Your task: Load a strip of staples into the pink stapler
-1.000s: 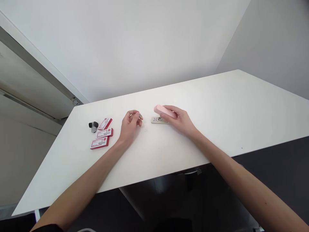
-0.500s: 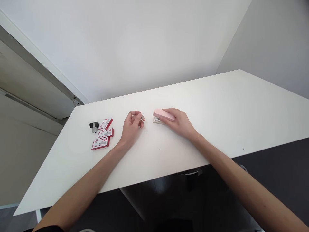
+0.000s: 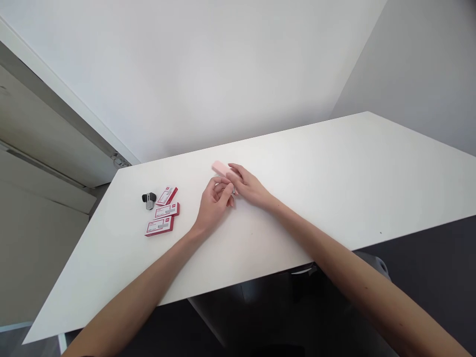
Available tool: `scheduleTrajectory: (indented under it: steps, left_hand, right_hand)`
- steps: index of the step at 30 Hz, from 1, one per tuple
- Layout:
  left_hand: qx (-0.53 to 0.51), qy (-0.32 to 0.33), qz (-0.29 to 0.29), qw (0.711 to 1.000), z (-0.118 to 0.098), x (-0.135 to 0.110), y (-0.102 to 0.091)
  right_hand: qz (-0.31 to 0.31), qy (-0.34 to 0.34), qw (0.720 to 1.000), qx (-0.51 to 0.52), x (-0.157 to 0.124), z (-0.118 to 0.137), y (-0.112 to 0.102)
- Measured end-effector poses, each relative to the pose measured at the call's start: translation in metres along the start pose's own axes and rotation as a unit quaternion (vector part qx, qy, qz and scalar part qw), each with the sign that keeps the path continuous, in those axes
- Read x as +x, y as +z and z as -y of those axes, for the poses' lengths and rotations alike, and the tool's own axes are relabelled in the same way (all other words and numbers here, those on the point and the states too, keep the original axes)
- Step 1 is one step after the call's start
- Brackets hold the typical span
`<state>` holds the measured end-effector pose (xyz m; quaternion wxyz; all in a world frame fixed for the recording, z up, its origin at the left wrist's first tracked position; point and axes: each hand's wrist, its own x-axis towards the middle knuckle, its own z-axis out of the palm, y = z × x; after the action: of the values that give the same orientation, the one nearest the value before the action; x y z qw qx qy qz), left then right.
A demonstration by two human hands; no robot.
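Note:
My right hand (image 3: 250, 187) is closed over a pink stapler (image 3: 220, 167) on the white table. The stapler's front end sticks out to the left of the fingers. Its pale base is hidden. Just in front of the stapler, my left hand (image 3: 214, 201) is pinched on a small grey metal piece (image 3: 233, 191), which looks like a short strip of staples. Most of that piece is covered by the fingers. The two hands are close together, their fingertips nearly meeting.
Left of my hands lie three red-and-white staple boxes (image 3: 159, 226) in a loose column. Beside them is a black and silver staple remover (image 3: 149, 199). The white table (image 3: 320, 173) runs to a wall at the back. A tiny dark speck lies near its front edge.
My right hand has moved left with the stapler, up to my left hand. The stapler's pale base showed before and is now hidden. My left hand keeps its pinch.

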<state>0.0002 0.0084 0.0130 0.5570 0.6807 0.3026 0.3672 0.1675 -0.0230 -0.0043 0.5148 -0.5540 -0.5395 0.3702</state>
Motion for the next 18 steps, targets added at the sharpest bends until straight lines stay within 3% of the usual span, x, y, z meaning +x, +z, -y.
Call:
scheduleTrajectory:
  steps: [3,6,12,18]
  left_hand:
    - [-0.005,0.001,-0.020,1.000,0.002,0.001,-0.002]
    - [-0.012,-0.006,-0.041,0.999,0.003,0.002,-0.002]
    - [-0.039,-0.030,-0.095,0.994,0.004,0.004,-0.003]
    - [-0.084,-0.063,-0.119,0.987,0.005,0.009,-0.006]
  right_hand:
    - [-0.029,0.007,0.997,0.072,0.007,0.002,0.009]
    - [-0.062,-0.002,0.994,0.091,0.000,0.004,0.004]
    - [0.048,-0.007,0.995,0.090,-0.009,0.013,-0.002]
    - [0.035,-0.049,0.992,0.109,-0.004,0.005,0.000]
